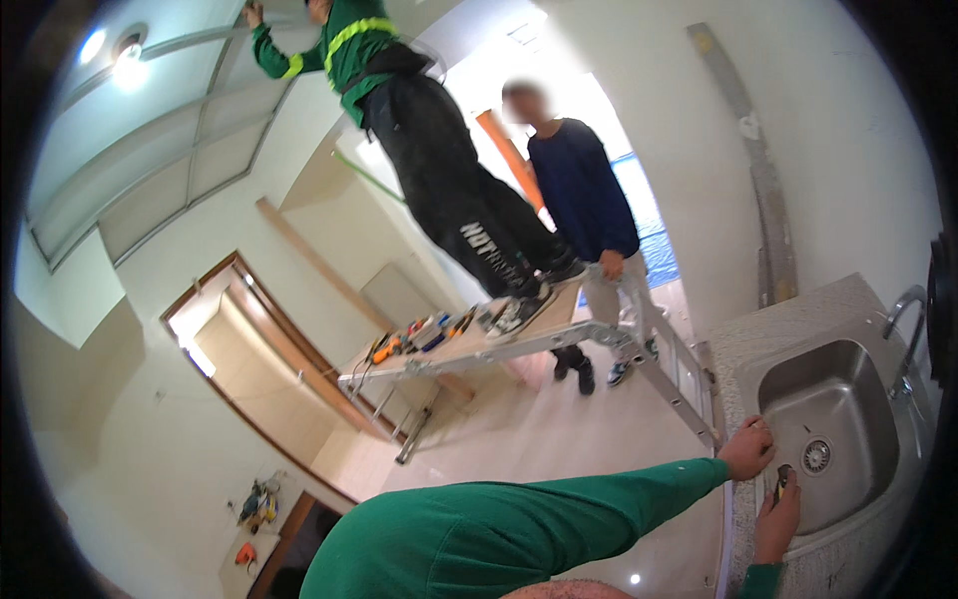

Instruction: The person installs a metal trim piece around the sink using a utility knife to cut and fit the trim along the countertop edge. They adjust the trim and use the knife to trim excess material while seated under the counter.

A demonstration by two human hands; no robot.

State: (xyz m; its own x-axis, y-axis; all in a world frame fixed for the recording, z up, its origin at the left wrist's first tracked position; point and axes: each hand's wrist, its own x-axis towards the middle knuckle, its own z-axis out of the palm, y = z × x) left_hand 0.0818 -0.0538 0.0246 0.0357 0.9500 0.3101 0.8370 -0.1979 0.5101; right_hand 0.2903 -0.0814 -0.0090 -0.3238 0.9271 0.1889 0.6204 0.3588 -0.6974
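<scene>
At the near left rim of the steel sink [855, 379], my left hand [748, 449] is closed, its fingertips pinched together by the basin edge. What it holds, if anything, is too small to make out. Just below it, my right hand [778, 519] wraps round a small dark hand tool with a yellowish part [782, 481]; its exact kind does not show. Both hands are over the speckled stone countertop [736, 514], close to each other but apart. My green left sleeve stretches across the lower part of the view.
A person in green [364, 60] stands on a platform of folding ladder [589, 334] and board, reaching toward the ceiling frame. Tools, including an orange drill [387, 349], lie there. Another person in dark blue [584, 190] stands behind. A faucet [906, 339] rises at the sink's right.
</scene>
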